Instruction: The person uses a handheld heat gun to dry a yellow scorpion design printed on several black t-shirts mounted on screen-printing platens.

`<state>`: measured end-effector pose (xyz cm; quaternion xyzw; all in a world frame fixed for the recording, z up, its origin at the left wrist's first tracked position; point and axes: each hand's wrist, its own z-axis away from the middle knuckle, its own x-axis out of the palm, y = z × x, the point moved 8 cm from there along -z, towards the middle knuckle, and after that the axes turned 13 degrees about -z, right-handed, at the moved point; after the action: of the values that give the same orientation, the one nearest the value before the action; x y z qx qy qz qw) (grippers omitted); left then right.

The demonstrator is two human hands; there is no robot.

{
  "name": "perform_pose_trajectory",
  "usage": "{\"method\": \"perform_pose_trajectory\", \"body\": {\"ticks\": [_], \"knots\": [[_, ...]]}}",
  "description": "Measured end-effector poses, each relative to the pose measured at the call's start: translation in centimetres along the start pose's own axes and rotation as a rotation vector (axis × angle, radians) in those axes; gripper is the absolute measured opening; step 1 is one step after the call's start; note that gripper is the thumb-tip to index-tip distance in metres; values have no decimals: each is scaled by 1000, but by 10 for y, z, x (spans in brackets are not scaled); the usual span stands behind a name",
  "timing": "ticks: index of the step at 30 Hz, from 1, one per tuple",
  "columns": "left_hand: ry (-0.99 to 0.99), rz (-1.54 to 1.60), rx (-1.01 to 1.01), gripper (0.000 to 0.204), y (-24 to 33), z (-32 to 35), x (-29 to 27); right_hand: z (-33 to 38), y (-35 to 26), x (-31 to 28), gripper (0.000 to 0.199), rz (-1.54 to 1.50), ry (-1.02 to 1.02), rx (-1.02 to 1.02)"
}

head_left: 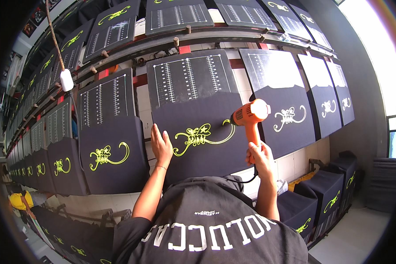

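Note:
My right hand is wrapped round the handle of an orange heat gun. The gun's dark nozzle points left, close above the curled right end of a neon yellow-green print. That print lies on a black fabric piece, stretched over a printing board with white ruler marks. At the fabric's left edge is my left hand, fingers straight and together, holding nothing. Whether its palm touches the fabric I cannot tell. A black cord hangs from the gun's handle.
Left of me, a neighbouring board carries black fabric with a similar yellow-green print. To the right, another fabric has a paler-looking print. A rail runs behind the boards. A white object hangs on a cord. A person in yellow is far left.

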<state>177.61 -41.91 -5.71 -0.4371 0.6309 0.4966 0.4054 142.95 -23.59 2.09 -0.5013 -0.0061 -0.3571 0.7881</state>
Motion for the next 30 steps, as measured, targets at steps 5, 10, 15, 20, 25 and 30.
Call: {"method": "perform_pose_trajectory", "body": {"ticks": [5, 10, 15, 20, 25, 30], "knots": [[-7, 6, -9, 57, -1, 0, 1, 2, -1, -3, 26, 21, 13, -7], [-27, 15, -8, 57, 0, -2, 2, 7, 0, -7, 26, 32, 40, 4], [-28, 11, -10, 57, 0, -1, 1, 9, 3, -10, 26, 16, 28, -1], [-36, 30, -25, 56, -2, -1, 5, 12, 7, -15, 26, -9, 24, 7], [-37, 34, -21, 56, -1, -1, 4, 16, 5, -16, 27, -16, 26, 15], [-55, 20, -41, 56, 1, -1, 2, 14, 6, -13, 27, -26, 24, 8]]}}
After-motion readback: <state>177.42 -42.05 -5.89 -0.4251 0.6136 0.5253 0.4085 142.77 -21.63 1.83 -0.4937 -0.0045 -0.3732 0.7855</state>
